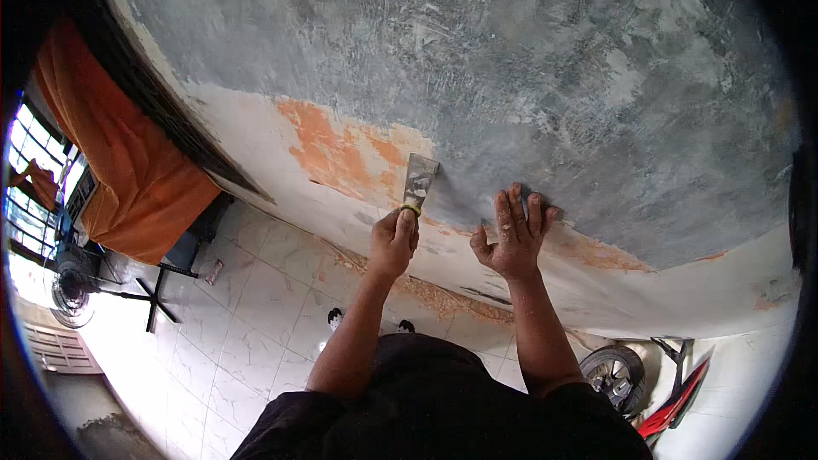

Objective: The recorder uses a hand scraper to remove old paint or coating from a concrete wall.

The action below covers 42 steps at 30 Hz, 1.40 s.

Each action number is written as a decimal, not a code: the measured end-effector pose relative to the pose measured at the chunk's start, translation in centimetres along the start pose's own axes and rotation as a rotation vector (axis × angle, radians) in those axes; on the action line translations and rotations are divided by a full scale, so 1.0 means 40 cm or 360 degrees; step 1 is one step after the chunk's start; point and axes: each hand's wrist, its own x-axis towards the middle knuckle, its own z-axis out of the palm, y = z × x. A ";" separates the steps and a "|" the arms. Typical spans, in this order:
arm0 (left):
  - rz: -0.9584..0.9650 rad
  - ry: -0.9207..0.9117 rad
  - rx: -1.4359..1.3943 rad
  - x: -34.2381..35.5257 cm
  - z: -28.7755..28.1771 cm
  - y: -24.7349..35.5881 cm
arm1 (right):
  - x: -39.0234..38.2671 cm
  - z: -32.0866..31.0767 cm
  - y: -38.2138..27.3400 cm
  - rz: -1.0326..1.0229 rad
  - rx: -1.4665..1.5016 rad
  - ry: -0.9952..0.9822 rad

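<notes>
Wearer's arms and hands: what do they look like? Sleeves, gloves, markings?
Black short sleeves; bare forearms. Left hand and right hand ungloved; the right looks speckled with pale residue. No watch shows on either wrist.

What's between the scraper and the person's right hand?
In the head view, only a bare, mostly grey stretch of wall lies between the scraper and right hand.

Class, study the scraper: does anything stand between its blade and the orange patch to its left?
Nothing visible does. The scraper's blade sits at the right edge of the orange patch.
</notes>
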 end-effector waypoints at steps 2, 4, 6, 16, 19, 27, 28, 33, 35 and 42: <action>-0.0019 0.0054 -0.0050 -0.004 -0.033 -0.091 | 0.007 0.003 -0.007 -0.0022 0.0020 0.0028; -0.0158 0.0135 -0.0094 -0.030 -0.086 -0.225 | 0.014 0.011 -0.014 -0.0029 0.0021 0.0050; -0.0216 0.0185 -0.0039 -0.049 -0.101 -0.259 | 0.012 0.010 -0.012 -0.0054 0.0030 0.0036; -0.0024 0.0074 -0.0095 -0.015 -0.076 -0.171 | 0.013 0.006 -0.011 -0.0022 0.0005 0.0024; -0.0292 0.0319 -0.0100 -0.042 -0.136 -0.281 | 0.013 0.011 -0.014 -0.0059 0.0006 0.0052; -0.0045 0.0046 -0.0036 -0.018 0.012 -0.009 | 0.001 0.006 0.000 0.0007 0.0019 0.0023; -0.0007 0.0068 -0.0027 -0.021 0.000 -0.057 | 0.010 0.003 -0.002 -0.0004 0.0030 0.0034; -0.0186 0.0187 0.0058 -0.075 -0.073 -0.278 | 0.006 0.014 -0.015 -0.0040 -0.0008 -0.0003; -0.0225 0.0233 0.0085 -0.069 -0.048 -0.253 | 0.005 0.017 -0.009 -0.0037 -0.0020 0.0001; -0.0143 0.0102 -0.0109 -0.038 0.005 -0.152 | 0.010 -0.002 -0.009 0.0003 0.0007 -0.0025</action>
